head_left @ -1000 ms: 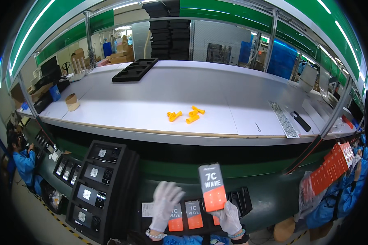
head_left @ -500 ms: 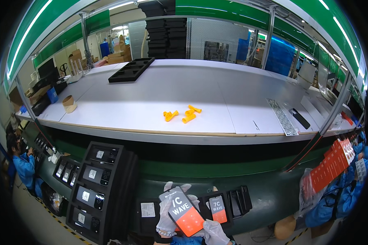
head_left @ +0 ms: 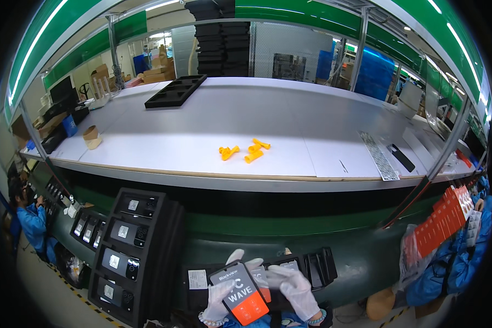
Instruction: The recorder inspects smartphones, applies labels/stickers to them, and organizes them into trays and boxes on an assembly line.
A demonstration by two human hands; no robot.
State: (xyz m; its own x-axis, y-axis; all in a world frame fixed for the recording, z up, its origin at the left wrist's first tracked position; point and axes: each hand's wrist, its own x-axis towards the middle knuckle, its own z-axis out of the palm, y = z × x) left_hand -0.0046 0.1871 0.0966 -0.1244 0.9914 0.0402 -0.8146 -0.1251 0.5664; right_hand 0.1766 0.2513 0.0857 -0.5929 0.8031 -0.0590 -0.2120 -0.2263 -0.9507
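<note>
My left hand [head_left: 218, 299], in a white glove, is closed around a phone [head_left: 241, 294] with a dark grey and orange printed front, held tilted over a black tray [head_left: 279, 302]. My gloved right hand [head_left: 298, 290] is apart from that phone, its fingers stretched leftward over the tray. Beneath and beside those fingers, similar printed fronts show in part: one phone [head_left: 260, 277] is partly covered by the held one, another [head_left: 290, 265] mostly by my right hand. A white label [head_left: 198, 279] lies at the tray's left end.
A tall stack of black trays [head_left: 127, 232] holding phones stands at left. Black holders [head_left: 320, 268] are right of my tray. Beyond, a white bench [head_left: 202, 128] carries yellow pieces [head_left: 254, 157] and an empty tray [head_left: 176, 93]. An orange-red carton stack [head_left: 443, 221] and a blue-clad person are at right.
My right hand has let go of the phone's lower corner and moved up over the tray. The phone, in my left hand, has shifted slightly left and stands more upright.
</note>
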